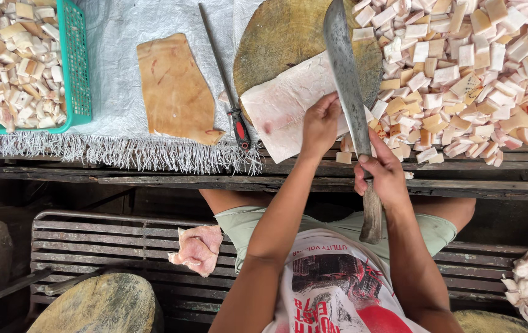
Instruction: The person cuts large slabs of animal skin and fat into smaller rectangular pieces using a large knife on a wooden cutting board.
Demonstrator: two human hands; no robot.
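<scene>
Your right hand clenches the cleaver handle; your left hand presses the pale fat slab on the round chopping block, beside the cut cubes on the bench.

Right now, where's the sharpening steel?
In the head view the sharpening steel lies on the white cloth, between the tan skin slab and the round chopping block, left of both hands.
</scene>
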